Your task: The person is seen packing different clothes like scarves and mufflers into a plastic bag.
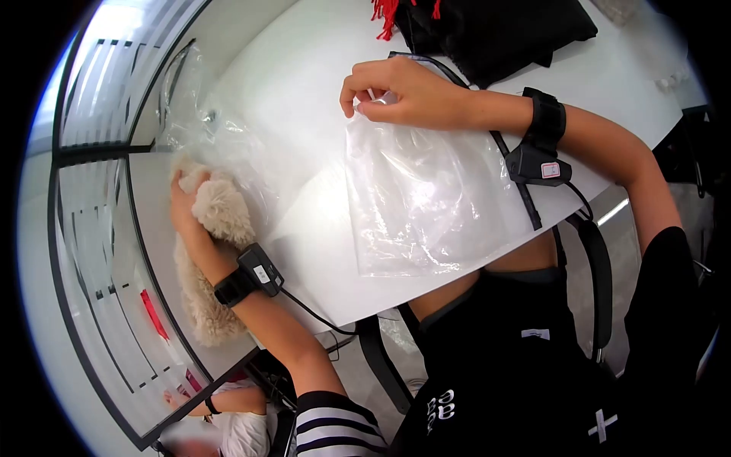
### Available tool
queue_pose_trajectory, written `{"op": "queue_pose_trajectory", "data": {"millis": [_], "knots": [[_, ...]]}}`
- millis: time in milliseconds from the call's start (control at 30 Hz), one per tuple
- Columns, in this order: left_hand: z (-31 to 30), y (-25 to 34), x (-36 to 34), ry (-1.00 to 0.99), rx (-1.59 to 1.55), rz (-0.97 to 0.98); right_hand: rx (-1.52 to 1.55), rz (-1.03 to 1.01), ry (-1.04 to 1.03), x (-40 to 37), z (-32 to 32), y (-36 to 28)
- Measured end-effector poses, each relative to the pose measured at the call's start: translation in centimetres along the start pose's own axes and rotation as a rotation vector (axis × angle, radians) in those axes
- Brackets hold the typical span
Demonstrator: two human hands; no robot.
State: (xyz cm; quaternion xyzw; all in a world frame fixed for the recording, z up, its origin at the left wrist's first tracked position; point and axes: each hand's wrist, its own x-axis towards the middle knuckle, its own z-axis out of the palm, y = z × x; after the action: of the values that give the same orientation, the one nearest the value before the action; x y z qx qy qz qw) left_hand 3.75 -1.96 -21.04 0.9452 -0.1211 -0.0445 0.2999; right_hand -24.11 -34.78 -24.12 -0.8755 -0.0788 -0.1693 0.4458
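A clear plastic bag [426, 206] lies on the white table, reaching its front edge. My right hand [392, 91] is closed on the bag's upper edge, its fingers curled and pinched. At the left, a fluffy cream-coloured plush item [225, 209] rests beside the glass partition. My left hand [186, 194] is wrapped round the upper part of the plush, with some fingers sunk in its fur. A dark device is strapped to each forearm.
Black folded fabric [495, 34] and red tassels [387, 17] lie at the back. Another crumpled clear bag [236, 145] is behind the plush. A black-framed glass partition [95, 152] borders the left side. Beyond it, another person [244, 426] sits at the lower left.
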Motion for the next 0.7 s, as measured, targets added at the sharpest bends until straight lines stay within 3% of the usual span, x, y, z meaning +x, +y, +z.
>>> {"op": "queue_pose_trajectory", "data": {"millis": [33, 100, 133, 200, 233, 300, 333, 400, 433, 533, 600, 700], "knots": [[0.3, -0.9, 0.0, 0.005, -0.002, 0.005, -0.004, -0.006, 0.003, 0.1, -0.2, -0.1], [1.0, -2.9, -0.3, -0.318, -0.9, 0.008, 0.016, 0.005, -0.014, 0.1, -0.3, -0.5], [1.4, -3.8, -0.1, -0.314, -0.896, 0.01, 0.02, 0.0, -0.012, 0.1, -0.4, -0.5], [2.1, -4.9, 0.9, -0.281, -1.247, -0.028, 0.019, 0.02, -0.007, 0.3, -0.6, -0.1], [1.3, -5.5, 2.0, -0.278, -1.249, -0.021, 0.016, 0.014, -0.005, 0.3, -0.6, -0.1], [-1.0, -6.3, 4.7, -0.243, -0.352, 0.12, 0.056, 0.022, 0.014, 0.3, -0.7, 0.0], [-1.4, -4.4, 2.7, -0.24, -0.356, 0.131, 0.048, 0.017, 0.021, 0.2, -0.1, -0.1], [-2.8, 4.2, -4.8, -0.93, -1.332, 0.083, 0.071, 0.046, 0.014, 0.3, 0.1, -0.2], [-2.9, 6.9, -7.1, -1.003, -1.438, 0.173, 0.078, 0.048, 0.004, 0.2, 0.0, -0.2], [-3.1, 14.4, -11.6, -0.293, -1.11, 0.649, 0.052, 0.021, 0.024, 0.2, -0.1, -0.4], [-2.8, 18.9, -12.8, 0.098, -0.815, 0.793, 0.078, 0.048, 0.013, 0.4, -0.2, -0.4], [-1.0, 22.2, -12.9, 0.337, -0.552, 0.791, 0.135, 0.073, -0.002, 0.2, -0.4, -0.2]]}}
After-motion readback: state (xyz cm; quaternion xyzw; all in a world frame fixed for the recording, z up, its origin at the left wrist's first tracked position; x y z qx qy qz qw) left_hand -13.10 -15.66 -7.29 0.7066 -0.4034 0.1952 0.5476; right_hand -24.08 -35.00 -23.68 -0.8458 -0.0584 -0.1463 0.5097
